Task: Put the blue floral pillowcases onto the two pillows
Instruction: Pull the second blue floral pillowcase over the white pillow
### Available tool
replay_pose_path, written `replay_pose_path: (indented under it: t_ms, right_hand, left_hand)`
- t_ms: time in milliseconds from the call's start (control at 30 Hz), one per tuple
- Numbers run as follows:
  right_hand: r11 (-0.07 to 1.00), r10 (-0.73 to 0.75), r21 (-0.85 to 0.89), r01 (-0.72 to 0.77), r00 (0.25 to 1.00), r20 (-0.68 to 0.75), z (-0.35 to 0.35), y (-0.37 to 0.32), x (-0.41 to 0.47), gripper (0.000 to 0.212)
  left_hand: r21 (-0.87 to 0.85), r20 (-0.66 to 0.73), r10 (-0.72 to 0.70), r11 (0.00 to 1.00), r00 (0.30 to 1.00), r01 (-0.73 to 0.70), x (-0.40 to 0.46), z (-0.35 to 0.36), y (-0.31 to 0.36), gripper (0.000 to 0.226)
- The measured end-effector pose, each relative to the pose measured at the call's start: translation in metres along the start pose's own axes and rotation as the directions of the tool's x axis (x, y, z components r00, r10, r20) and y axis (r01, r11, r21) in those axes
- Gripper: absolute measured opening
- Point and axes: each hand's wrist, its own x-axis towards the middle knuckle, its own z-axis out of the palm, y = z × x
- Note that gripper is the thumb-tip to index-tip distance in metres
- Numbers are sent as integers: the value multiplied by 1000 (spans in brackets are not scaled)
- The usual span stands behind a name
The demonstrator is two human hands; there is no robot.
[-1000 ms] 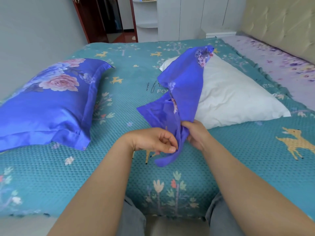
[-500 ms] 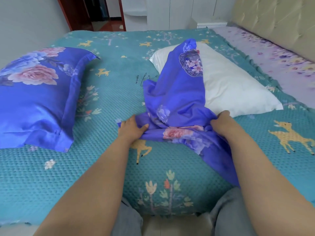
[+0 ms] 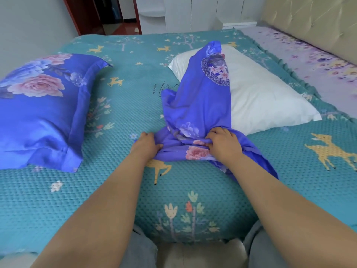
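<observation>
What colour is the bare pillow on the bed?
White; the bare pillow shows plainly in the head view.

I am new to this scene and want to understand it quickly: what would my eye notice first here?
First, both hands, the left hand and right hand, gripping a loose blue floral pillowcase that lies partly over a bare white pillow at centre. On the left rests a second pillow already covered, all on a teal bedspread.
</observation>
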Motion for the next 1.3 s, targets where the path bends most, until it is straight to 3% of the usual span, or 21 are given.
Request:
replay_pose_path:
  t_ms: [100, 200, 267, 333, 400, 467, 500, 567, 633, 700, 733, 800, 833, 900, 967, 1033, 1133, 1167, 1200, 1233, 1300]
  right_hand:
    - [923, 111, 375, -87, 993, -42, -18, -3, -2, 20]
    - [542, 408, 818, -191, 911, -57, -52, 4, -2, 18]
    - [393, 525, 879, -270, 851, 26, -76, 18, -1, 18]
    - [482, 540, 741, -467, 825, 168, -93, 38, -8, 22]
    - [702, 480, 411, -582, 812, 331, -99, 61, -16, 32]
    - [848, 468, 48, -528, 788, 401, -97, 74, -22, 48]
    - [880, 459, -46, -472, 822, 338, -95, 76, -21, 58]
    - [900, 409, 124, -418, 908, 88, -88, 62, -16, 55]
    - [910, 234, 387, -149, 954, -184, -76, 29, -9, 39]
    - [896, -17, 436, 81, 989, -150, -58, -8, -7, 34]
    - [889, -115, 440, 124, 992, -47, -41, -19, -3, 37]
    - [953, -182, 272, 132, 969, 166, -13, -26, -7, 41]
    - [979, -165, 154, 134, 965, 204, -4, -24, -6, 37]
    - [992, -76, 104, 65, 992, 101, 0, -19, -1, 24]
    - [950, 80, 307, -58, 995, -60, -7, -14, 6, 22]
    - [811, 272, 569, -135, 949, -162, -28, -8, 14, 21]
    - [598, 481, 773, -212, 866, -135, -66, 6, 18, 17]
    - [599, 474, 747, -289, 879, -40, -80, 11, 15, 18]
    - [664, 428, 642, -383, 899, 94, -91, 15, 9, 20]
    - [768, 376, 453, -453, 891, 254, -102, 20, 1, 25]
    - [919, 343, 11, -395, 811, 474, -116, 32, -15, 37]
  left_hand:
    - [78, 7, -18, 997, 1000, 17, -5, -20, 4, 30]
    - [282, 147, -31, 959, 989, -11, -13, -61, -14, 35]
    - [449, 321, -106, 892, 941, -52, -30, -88, -28, 36]
    - [441, 487, -211, 897, 848, -30, -48, -99, -37, 31]
    - [393, 568, -224, 919, 792, -22, -59, -99, -39, 31]
    - [295, 516, -122, 955, 848, -42, -54, -93, -33, 47]
    - [248, 421, -67, 968, 905, -44, -49, -87, -26, 54]
    - [86, 209, 5, 996, 978, -24, -38, -72, -9, 62]
    - [-31, 110, 31, 999, 993, -28, -32, -56, 12, 61]
    - [-38, 143, 57, 998, 988, -52, -33, -43, 34, 56]
    - [-25, 164, 80, 997, 983, -77, -31, -37, 42, 52]
    - [10, 150, 154, 988, 977, -157, -38, -27, 56, 41]
    - [15, 137, 180, 983, 974, -184, -39, -23, 60, 38]
    - [-1, 136, 156, 988, 978, -157, -36, -21, 56, 35]
    - [-61, 102, 51, 997, 993, -45, -26, -33, 35, 27]
    - [-109, -2, -61, 992, 998, 61, -17, -59, 6, 25]
    - [56, 50, -165, 985, 985, 162, -21, -94, -39, 42]
    - [94, 143, -209, 976, 967, 197, -26, -100, -50, 43]
    - [102, 249, -252, 967, 935, 234, -34, -102, -57, 38]
    - [131, 350, -287, 958, 892, 257, -42, -102, -60, 31]
    - [243, 430, -301, 946, 851, 212, -49, -100, -57, 30]
